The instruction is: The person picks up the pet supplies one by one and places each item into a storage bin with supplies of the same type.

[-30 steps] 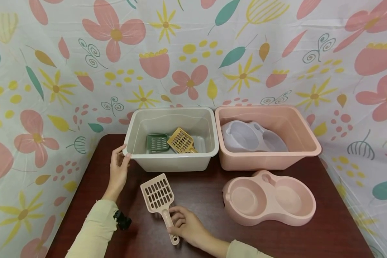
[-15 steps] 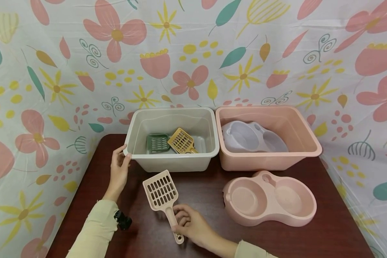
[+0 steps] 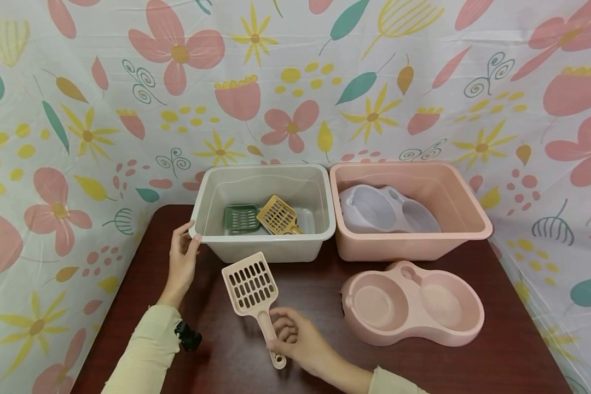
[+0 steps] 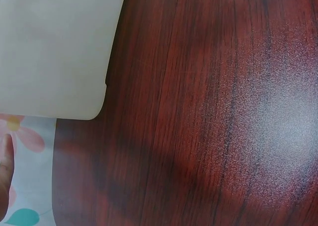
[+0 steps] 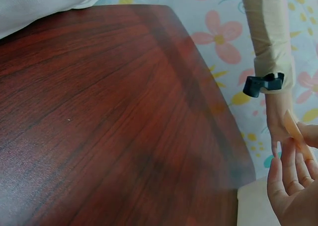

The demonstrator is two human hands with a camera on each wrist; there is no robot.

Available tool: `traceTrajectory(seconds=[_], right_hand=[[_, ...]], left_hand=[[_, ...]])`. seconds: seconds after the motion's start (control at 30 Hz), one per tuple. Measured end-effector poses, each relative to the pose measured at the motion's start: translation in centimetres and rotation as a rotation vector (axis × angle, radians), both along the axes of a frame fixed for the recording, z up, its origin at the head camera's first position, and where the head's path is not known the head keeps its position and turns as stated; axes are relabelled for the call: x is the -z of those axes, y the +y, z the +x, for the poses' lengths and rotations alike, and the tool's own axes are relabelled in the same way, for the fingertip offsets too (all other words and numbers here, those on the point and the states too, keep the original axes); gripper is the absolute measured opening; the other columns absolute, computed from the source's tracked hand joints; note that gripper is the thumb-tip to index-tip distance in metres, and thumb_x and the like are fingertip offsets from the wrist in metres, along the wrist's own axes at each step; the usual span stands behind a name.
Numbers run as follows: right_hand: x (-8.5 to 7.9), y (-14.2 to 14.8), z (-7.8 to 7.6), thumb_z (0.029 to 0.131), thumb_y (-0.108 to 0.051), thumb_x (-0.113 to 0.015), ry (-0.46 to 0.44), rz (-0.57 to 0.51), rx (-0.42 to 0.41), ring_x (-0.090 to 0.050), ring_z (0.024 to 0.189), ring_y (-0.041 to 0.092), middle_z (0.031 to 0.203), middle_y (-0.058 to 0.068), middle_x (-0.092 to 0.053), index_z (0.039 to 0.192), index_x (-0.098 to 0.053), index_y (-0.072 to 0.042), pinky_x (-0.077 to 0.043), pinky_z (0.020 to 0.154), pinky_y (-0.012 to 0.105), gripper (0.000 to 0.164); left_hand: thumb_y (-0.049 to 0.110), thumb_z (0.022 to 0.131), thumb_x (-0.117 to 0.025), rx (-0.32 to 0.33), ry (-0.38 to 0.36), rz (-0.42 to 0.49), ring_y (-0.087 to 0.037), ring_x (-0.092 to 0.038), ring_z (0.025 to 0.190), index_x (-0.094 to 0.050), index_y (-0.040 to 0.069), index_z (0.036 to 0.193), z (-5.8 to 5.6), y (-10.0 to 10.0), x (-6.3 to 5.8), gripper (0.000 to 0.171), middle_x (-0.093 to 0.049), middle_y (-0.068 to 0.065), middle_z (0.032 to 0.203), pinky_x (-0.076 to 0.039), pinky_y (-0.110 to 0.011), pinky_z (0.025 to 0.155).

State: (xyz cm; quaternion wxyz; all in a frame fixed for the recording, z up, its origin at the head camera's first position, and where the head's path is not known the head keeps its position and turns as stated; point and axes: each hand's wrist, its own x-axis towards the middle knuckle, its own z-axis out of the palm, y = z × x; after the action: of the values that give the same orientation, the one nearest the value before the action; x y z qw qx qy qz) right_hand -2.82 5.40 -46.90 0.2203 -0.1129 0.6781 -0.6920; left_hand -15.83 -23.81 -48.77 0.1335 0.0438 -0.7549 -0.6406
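One green scoop (image 3: 242,219) and one yellow scoop (image 3: 278,216) lie in the gray bin (image 3: 266,250), whose rim my left hand (image 3: 182,265) grips; my right hand (image 3: 301,342) pinches the pink scoop (image 3: 262,315) toward the counter's (image 3: 315,287) left edge, not yet stowed, I judge.

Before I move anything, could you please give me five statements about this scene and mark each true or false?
1. The right hand's grip holds the pink scoop. True.
2. The left hand's grip touches the pink bin. False: the left hand's grip is on the grey bin.
3. The green scoop lies inside the grey bin. True.
4. The lilac double bowl stands on the table. False: the lilac double bowl sits inside the pink bin.
5. The pink double bowl is on the table. True.
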Motion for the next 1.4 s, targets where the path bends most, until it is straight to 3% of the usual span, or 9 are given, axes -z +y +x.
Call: traceTrajectory(seconds=[0.63, 0.73, 0.97, 1.4], right_hand=[[-2.0, 1.3, -0.6, 0.081, 0.005, -0.076, 0.081, 0.002, 0.005, -0.053, 0.078, 0.005, 0.098, 0.009, -0.062, 0.126, -0.052, 0.01, -0.042, 0.069, 0.016, 0.052], [-2.2, 1.4, -0.7, 0.081, 0.006, -0.076, 0.094, -0.014, 0.011, -0.053, 0.078, 0.005, 0.097, 0.01, -0.062, 0.126, -0.052, 0.011, -0.041, 0.069, 0.016, 0.051], [-3.0, 1.7, -1.2, 0.082, 0.001, -0.077, 0.117, 0.024, 0.043, -0.056, 0.08, 0.007, 0.1, 0.013, -0.065, 0.127, -0.053, 0.007, -0.045, 0.072, 0.019, 0.052], [-4.1, 2.3, -2.5, 0.082, -0.002, -0.079, 0.184, 0.05, 0.079, -0.059, 0.081, 0.009, 0.101, 0.014, -0.067, 0.129, -0.054, 0.003, -0.046, 0.071, 0.02, 0.053]], left_hand=[[0.017, 0.105, -0.049, 0.006, 0.002, -0.01, -0.009, -0.05, 0.105, -0.038, 0.009, 0.147, 0.0, -0.1, 0.1, 0.044, -0.052, -0.01, 0.125, -0.041, -0.032, 0.086], [0.013, 0.105, -0.049, 0.014, -0.006, 0.016, -0.009, -0.049, 0.103, -0.037, 0.007, 0.148, 0.2, 0.0, -0.3, 0.045, -0.052, -0.012, 0.125, -0.04, -0.034, 0.087], [0.011, 0.104, -0.048, 0.021, -0.019, -0.006, -0.005, -0.049, 0.101, -0.036, 0.001, 0.146, 1.4, 1.0, -2.9, 0.045, -0.051, -0.018, 0.127, -0.041, -0.029, 0.084], [0.013, 0.105, -0.048, 0.034, -0.029, 0.0, -0.008, -0.049, 0.103, -0.035, 0.002, 0.148, 1.4, 1.0, -3.1, 0.046, -0.051, -0.013, 0.128, -0.04, -0.025, 0.083]])
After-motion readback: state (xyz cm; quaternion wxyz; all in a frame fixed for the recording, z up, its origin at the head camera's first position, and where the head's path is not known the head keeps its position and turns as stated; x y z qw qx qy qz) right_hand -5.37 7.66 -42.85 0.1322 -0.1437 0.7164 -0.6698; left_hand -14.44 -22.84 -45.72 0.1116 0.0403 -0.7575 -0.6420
